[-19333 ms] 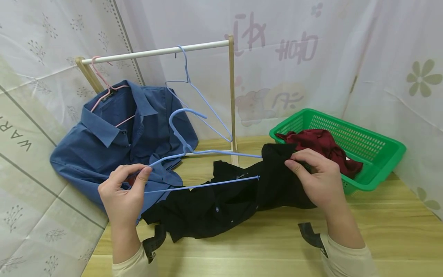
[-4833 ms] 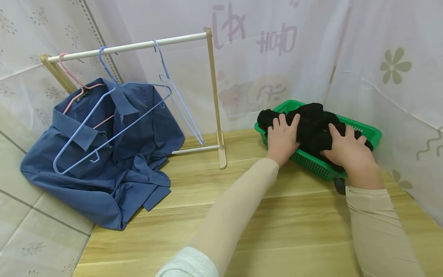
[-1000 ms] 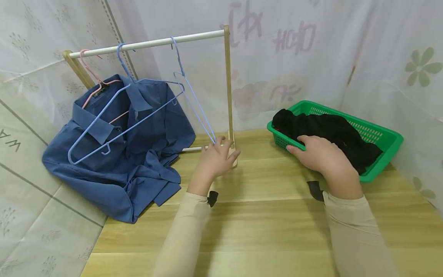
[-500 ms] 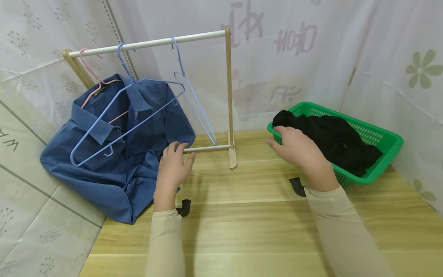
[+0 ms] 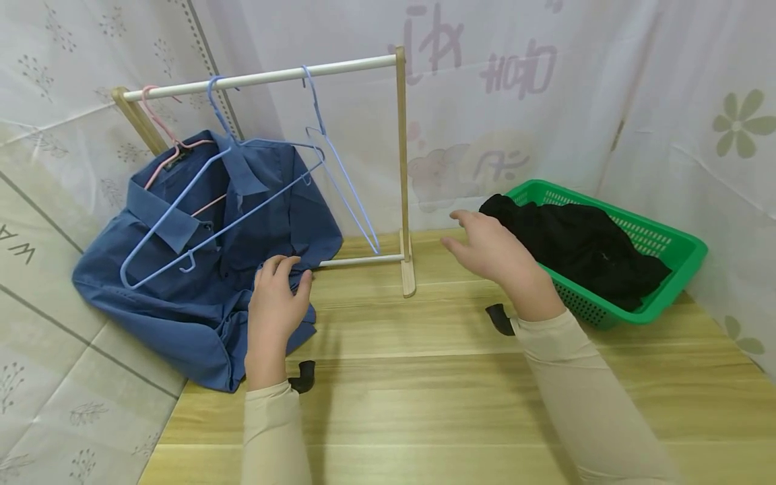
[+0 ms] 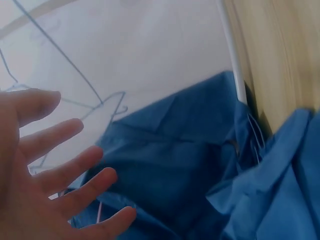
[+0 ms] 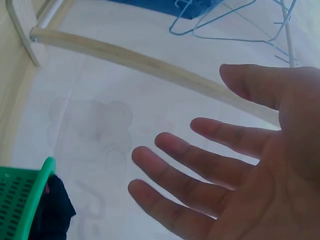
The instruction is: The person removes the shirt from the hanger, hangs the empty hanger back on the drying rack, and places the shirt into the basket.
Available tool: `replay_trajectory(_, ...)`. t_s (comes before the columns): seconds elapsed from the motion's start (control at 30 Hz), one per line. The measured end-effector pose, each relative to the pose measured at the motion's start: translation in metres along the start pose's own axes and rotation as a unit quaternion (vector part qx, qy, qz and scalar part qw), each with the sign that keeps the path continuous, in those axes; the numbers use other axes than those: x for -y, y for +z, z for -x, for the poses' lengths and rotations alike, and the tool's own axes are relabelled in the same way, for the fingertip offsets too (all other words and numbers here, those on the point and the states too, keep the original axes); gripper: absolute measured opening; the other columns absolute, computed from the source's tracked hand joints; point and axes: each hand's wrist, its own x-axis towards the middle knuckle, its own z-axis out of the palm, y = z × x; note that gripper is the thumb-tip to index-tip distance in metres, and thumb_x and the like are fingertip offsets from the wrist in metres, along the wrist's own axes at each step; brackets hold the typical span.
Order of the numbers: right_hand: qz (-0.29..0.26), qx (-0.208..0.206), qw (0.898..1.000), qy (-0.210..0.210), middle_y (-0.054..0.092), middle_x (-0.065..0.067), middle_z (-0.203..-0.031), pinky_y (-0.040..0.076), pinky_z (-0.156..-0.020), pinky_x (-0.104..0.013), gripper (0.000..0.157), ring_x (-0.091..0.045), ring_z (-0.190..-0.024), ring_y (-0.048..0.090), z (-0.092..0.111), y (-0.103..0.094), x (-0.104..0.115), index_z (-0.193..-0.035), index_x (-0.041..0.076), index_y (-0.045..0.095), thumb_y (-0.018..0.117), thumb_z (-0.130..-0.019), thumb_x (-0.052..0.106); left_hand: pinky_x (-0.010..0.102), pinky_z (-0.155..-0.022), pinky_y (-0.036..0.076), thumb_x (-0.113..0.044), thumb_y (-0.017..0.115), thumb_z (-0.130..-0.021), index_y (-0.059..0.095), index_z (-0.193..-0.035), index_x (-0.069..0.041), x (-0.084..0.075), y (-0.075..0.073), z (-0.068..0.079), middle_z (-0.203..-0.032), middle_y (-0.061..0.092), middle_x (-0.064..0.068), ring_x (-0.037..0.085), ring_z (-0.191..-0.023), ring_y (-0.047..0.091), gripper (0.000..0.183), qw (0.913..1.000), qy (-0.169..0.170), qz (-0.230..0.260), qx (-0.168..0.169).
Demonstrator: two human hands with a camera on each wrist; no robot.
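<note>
Printed cloth backed the table. Loose-fingered and released, the left hand hung near the blue shirt, the right hand beside the green basket

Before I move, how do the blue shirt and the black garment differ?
The blue shirt hangs on a pink hanger; the black garment lies in the green basket. The blue shirt's collar shows plainly; the black garment is bunched, its shape hard to tell. Both are fabric, and neither is gripped.
</note>
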Motion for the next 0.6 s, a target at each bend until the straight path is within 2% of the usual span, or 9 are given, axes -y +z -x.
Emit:
replay_trajectory(0.13,-0.022,0.0,1.0,-0.023,0.049,-0.023,-0.162,0.045,-0.118,-0.06,0.064,-0.042,-0.147,0.051,-0.014,0.001,0.007,-0.163,0.005,0.037,0.053,-0.111,0.038,0.069,-0.113,0.043,-0.039,0.053,-0.111,0.055,-0.153,-0.013,0.012,-0.008,0.003,-0.163,0.042,0.018,0.043,-0.15,0.039,0.048,0.9992,-0.04,0.003,0.007)
replay_trajectory(0.23,-0.051,0.005,0.998,-0.036,0.046,-0.02,-0.165,0.046,-0.117,-0.059,0.065,-0.042,-0.146,0.053,-0.03,0.0,0.013,-0.165,0.008,0.034,0.052,-0.111,0.039,0.071,-0.114,0.041,-0.039,0.051,-0.112,0.053,-0.154,-0.013,0.025,-0.015,0.005,-0.165,0.04,0.019,0.044,-0.15,0.037,0.05,0.9976,-0.067,-0.003,0.016)
replay_trajectory(0.33,-0.089,0.002,0.995,-0.044,0.04,-0.017,-0.169,0.045,-0.118,-0.059,0.068,-0.04,-0.148,0.051,-0.047,-0.001,0.018,-0.168,0.011,0.028,0.052,-0.111,0.039,0.074,-0.113,0.04,-0.039,0.05,-0.111,0.054,-0.153,-0.012,0.039,-0.023,0.009,-0.163,0.041,0.021,0.046,-0.149,0.037,0.05,0.9953,-0.096,-0.018,0.001)
replay_trajectory(0.4,-0.12,-0.008,0.992,-0.045,0.038,-0.017,-0.17,0.045,-0.119,-0.058,0.069,-0.039,-0.149,0.05,-0.057,-0.001,0.021,-0.169,0.013,0.026,0.052,-0.111,0.038,0.075,-0.111,0.041,-0.036,0.05,-0.111,0.056,-0.15,-0.01,0.047,-0.03,0.011,-0.16,0.044,0.023,0.047,-0.146,0.039,0.048,0.9919,-0.118,-0.03,-0.035)
replay_trajectory(0.47,-0.146,-0.024,0.988,-0.044,0.037,-0.016,-0.171,0.045,-0.119,-0.057,0.069,-0.037,-0.149,0.05,-0.067,-0.003,0.024,-0.169,0.016,0.024,0.054,-0.11,0.038,0.076,-0.106,0.043,-0.031,0.05,-0.109,0.062,-0.143,-0.006,0.054,-0.037,0.014,-0.153,0.049,0.027,0.049,-0.14,0.043,0.044,0.9846,-0.143,-0.037,-0.093)
replay_trajectory(0.53,-0.169,-0.041,0.984,-0.041,0.036,-0.014,-0.172,0.046,-0.119,-0.056,0.07,-0.035,-0.15,0.049,-0.076,-0.004,0.028,-0.17,0.018,0.023,0.055,-0.11,0.037,0.076,-0.101,0.044,-0.026,0.049,-0.106,0.067,-0.134,-0.001,0.059,-0.044,0.018,-0.143,0.055,0.031,0.052,-0.132,0.047,0.041,0.9713,-0.171,-0.035,-0.161)
replay_trajectory(0.6,-0.18,-0.057,0.981,-0.044,0.035,-0.013,-0.172,0.046,-0.119,-0.054,0.072,-0.034,-0.15,0.049,-0.084,-0.005,0.033,-0.17,0.018,0.022,0.055,-0.11,0.037,0.074,-0.099,0.044,-0.022,0.048,-0.103,0.07,-0.124,0.002,0.064,-0.052,0.021,-0.133,0.058,0.033,0.055,-0.126,0.05,0.038,0.9525,-0.199,-0.025,-0.229)
